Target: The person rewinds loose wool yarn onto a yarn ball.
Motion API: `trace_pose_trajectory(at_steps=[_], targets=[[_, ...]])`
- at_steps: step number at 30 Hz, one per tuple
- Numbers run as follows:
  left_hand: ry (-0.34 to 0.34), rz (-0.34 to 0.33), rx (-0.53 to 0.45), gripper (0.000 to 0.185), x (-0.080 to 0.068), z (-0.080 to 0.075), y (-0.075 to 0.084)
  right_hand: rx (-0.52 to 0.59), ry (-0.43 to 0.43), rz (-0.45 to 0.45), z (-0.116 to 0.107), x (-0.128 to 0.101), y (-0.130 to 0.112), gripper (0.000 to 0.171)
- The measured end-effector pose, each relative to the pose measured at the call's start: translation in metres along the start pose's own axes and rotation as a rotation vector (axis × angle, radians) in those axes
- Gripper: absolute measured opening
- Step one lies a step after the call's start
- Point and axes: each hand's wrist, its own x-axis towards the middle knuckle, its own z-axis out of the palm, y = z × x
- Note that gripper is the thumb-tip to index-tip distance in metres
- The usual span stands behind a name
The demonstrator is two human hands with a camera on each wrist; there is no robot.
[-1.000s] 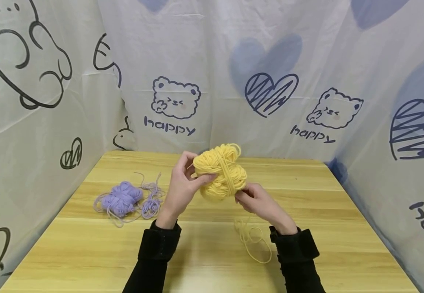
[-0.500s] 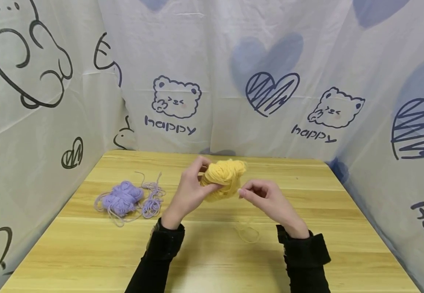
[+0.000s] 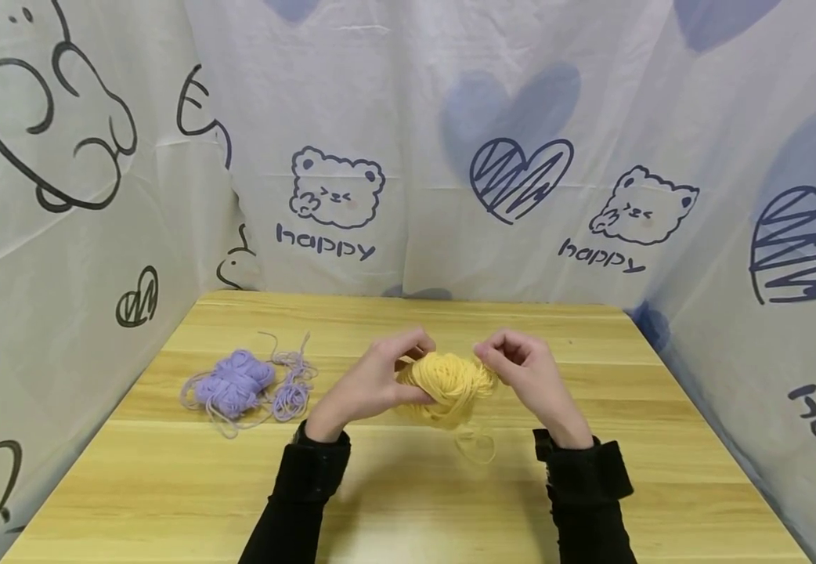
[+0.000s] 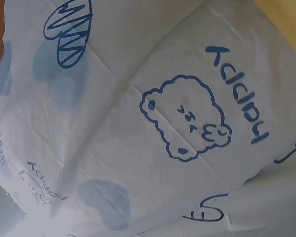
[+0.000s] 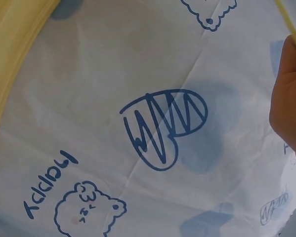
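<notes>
We hold a yellow yarn ball [image 3: 450, 385] just above the middle of a wooden table [image 3: 168, 486], between our two hands. Our left hand [image 3: 369, 384] curls its fingers and thumb round the ball's left side; our right hand [image 3: 524, 372] pinches a yellow strand [image 5: 292, 24] at the ball's upper right, and the right wrist view shows that strand running past a fingertip. A loose yellow loop [image 3: 477, 448] trails from the ball onto the table below. We judge that the winding of the strand onto the ball is in hand; the next move calls for keeping the strand taut, turning the ball in the left hand and drawing up slack from the loop. Compared with half a second ago, the ball sits lower and nearer the table, and our right hand has come in close against it. A purple yarn bundle [image 3: 235, 385] lies well apart to the left. A printed cloth [image 3: 408, 157] with bears and hearts surrounds the table.
</notes>
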Motion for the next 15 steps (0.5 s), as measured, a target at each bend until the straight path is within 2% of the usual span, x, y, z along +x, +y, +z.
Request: trace_pose_trajectory(at_steps=[4, 11, 15], targets=[[-0.03, 0.001, -0.082, 0.042, -0.001, -0.002, 0.001, 0.013, 0.017, 0.031, 0.002, 0.003, 0.005, 0.02], [0.003, -0.007, -0.246, 0.044, -0.004, -0.007, 0.006, 0.137, -0.06, 0.03, 0.01, 0.009, 0.012, 0.013], [0.032, -0.013, -0.348, 0.044, -0.005, -0.008, 0.007, 0.094, -0.056, 0.042, 0.014, 0.011, 0.015, 0.012]])
